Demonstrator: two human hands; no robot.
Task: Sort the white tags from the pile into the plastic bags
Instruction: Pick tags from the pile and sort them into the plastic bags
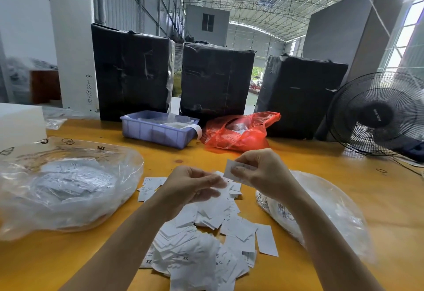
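Head view: above a pile of white tags (202, 242) on the yellow table (321, 159), the right hand (263, 173) pinches one tag (236, 168), the left hand (195, 187) loosely curled, clear plastic bags (68, 187) flanking both sides.

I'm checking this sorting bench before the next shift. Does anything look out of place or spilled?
Nothing looks spilled or damaged. The loose white paper tags lie in one heap on the yellow wooden table, between two clear plastic bags. One oddity: a white strip hangs over the purple plastic tray's rim.
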